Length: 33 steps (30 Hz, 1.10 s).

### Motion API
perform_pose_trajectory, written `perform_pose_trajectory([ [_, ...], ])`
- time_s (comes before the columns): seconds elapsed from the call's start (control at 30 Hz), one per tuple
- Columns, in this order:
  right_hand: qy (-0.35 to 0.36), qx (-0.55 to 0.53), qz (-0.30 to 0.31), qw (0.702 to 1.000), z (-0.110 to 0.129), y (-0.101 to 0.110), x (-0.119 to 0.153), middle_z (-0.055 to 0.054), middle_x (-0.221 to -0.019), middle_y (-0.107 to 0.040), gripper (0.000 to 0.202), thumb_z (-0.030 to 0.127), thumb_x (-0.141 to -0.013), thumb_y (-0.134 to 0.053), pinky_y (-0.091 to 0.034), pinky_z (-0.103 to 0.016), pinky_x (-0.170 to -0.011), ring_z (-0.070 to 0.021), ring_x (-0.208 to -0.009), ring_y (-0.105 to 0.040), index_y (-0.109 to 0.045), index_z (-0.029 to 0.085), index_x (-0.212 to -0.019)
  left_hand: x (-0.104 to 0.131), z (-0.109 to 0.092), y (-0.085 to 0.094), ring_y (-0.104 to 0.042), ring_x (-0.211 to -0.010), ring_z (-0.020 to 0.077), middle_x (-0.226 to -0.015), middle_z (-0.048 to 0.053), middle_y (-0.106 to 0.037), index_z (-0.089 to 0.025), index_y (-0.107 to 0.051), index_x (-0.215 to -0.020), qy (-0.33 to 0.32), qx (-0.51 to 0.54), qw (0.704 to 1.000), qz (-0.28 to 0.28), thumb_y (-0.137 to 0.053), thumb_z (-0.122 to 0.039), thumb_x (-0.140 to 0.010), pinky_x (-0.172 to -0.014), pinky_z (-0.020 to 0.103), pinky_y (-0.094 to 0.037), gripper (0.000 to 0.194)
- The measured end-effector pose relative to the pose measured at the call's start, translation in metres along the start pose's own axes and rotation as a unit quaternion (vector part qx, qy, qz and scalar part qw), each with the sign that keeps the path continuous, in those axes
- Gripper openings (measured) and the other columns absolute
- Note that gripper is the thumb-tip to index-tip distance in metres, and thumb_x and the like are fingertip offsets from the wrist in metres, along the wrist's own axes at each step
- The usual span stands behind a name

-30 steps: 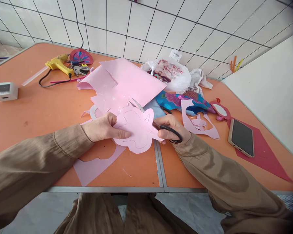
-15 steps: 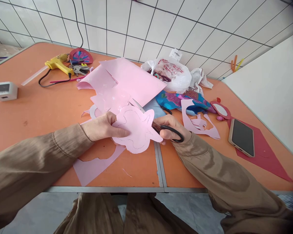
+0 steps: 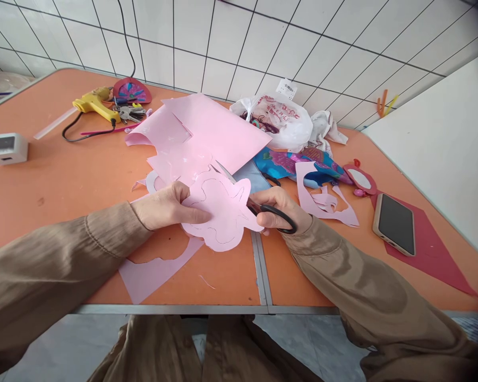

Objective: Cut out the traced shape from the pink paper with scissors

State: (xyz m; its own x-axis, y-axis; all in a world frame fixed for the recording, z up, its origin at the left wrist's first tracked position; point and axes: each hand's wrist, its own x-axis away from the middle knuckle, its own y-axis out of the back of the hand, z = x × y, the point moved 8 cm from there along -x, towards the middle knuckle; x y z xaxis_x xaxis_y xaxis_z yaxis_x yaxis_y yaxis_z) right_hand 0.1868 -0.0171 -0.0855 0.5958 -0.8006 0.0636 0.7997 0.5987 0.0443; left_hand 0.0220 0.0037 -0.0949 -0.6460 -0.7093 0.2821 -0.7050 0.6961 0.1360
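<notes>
My left hand [image 3: 171,207] pinches the left side of a pink paper cutout [image 3: 223,212], thumb on top. The cutout has a wavy, lobed outline and thin drawn lines inside it. In my right hand [image 3: 282,209] is a pair of scissors [image 3: 276,215] with black handles, its fingers in the loops. One blade tip shows past the cutout's upper edge; the rest of the blades is hidden behind the paper. Under and beyond the cutout lies a larger pink sheet [image 3: 219,127]. A pink offcut [image 3: 155,276] rests on the table below my left hand.
On the orange table [image 3: 63,180] are a yellow glue gun [image 3: 97,106], keys [image 3: 130,113] and a white cube-shaped block [image 3: 7,148]. A plastic bag [image 3: 290,124], patterned blue cloth [image 3: 281,163], pink scraps [image 3: 322,201] and a phone [image 3: 395,224] on red sheet [image 3: 442,249] lie to the right.
The cutout has shifted very slightly left, and its lower right lobe now shows less beside the scissors. Both hands hold nearly the same positions.
</notes>
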Motion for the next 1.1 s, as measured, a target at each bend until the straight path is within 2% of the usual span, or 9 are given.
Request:
perform_pose_trajectory([
  [0.17,0.043,-0.003,0.016,0.999,-0.003,0.000,-0.004,0.004,-0.053,-0.053,0.044,0.053,-0.075,-0.081,-0.037,-0.014,-0.029,-0.0049,-0.035,-0.046,-0.070,0.011,-0.078,0.000,0.000,0.001,-0.061,-0.061,0.0165,-0.057,0.003,-0.063,-0.014,-0.067,-0.054,0.001,0.007,1.000,0.001,-0.079,-0.034,-0.061,-0.056,0.026,-0.048,0.024],
  [0.37,0.008,0.015,-0.003,1.000,-0.002,0.001,-0.001,0.004,-0.055,-0.054,0.045,0.054,-0.074,-0.081,-0.040,-0.015,-0.033,-0.0051,-0.039,-0.048,-0.069,0.012,-0.080,0.001,-0.003,0.001,-0.066,-0.063,0.0192,-0.061,0.005,-0.068,-0.014,-0.069,-0.056,-0.006,0.025,1.000,0.000,-0.083,-0.031,-0.059,-0.057,0.027,-0.052,0.022],
  [0.57,0.010,0.011,-0.006,1.000,-0.006,0.002,-0.003,0.004,-0.050,-0.053,0.046,0.057,-0.071,-0.082,-0.039,-0.015,-0.030,-0.0057,-0.035,-0.048,-0.067,0.013,-0.072,0.000,0.001,0.004,-0.063,-0.057,0.0177,-0.055,0.003,-0.065,-0.015,-0.069,-0.056,-0.011,0.018,1.000,-0.017,-0.083,-0.032,-0.058,-0.050,0.024,-0.047,0.022],
  [0.73,0.001,0.024,-0.017,1.000,-0.008,0.005,-0.003,0.004,-0.049,-0.056,0.047,0.057,-0.072,-0.082,-0.040,-0.015,-0.029,-0.0061,-0.034,-0.049,-0.066,0.013,-0.071,-0.002,0.004,0.007,-0.052,-0.048,0.0113,-0.048,0.001,-0.056,-0.015,-0.062,-0.047,-0.024,-0.003,0.999,-0.036,-0.079,-0.035,-0.060,-0.044,0.021,-0.038,0.030],
  [0.9,0.008,0.018,-0.017,1.000,-0.010,0.006,-0.003,0.004,-0.047,-0.055,0.045,0.055,-0.072,-0.083,-0.040,-0.014,-0.028,-0.0059,-0.032,-0.049,-0.065,0.013,-0.067,-0.002,0.004,0.006,-0.054,-0.053,0.0123,-0.053,0.002,-0.059,-0.014,-0.066,-0.051,-0.019,0.007,0.999,-0.030,-0.078,-0.036,-0.060,-0.048,0.022,-0.041,0.027],
  [1.1,0.030,0.011,-0.004,0.999,-0.014,0.007,-0.007,0.004,-0.045,-0.053,0.041,0.051,-0.073,-0.082,-0.037,-0.014,-0.025,-0.0062,-0.029,-0.048,-0.067,0.013,-0.070,-0.001,0.004,0.006,-0.053,-0.053,0.0122,-0.053,0.001,-0.056,-0.015,-0.064,-0.049,-0.012,0.004,0.999,-0.034,-0.077,-0.036,-0.058,-0.048,0.022,-0.040,0.027],
])
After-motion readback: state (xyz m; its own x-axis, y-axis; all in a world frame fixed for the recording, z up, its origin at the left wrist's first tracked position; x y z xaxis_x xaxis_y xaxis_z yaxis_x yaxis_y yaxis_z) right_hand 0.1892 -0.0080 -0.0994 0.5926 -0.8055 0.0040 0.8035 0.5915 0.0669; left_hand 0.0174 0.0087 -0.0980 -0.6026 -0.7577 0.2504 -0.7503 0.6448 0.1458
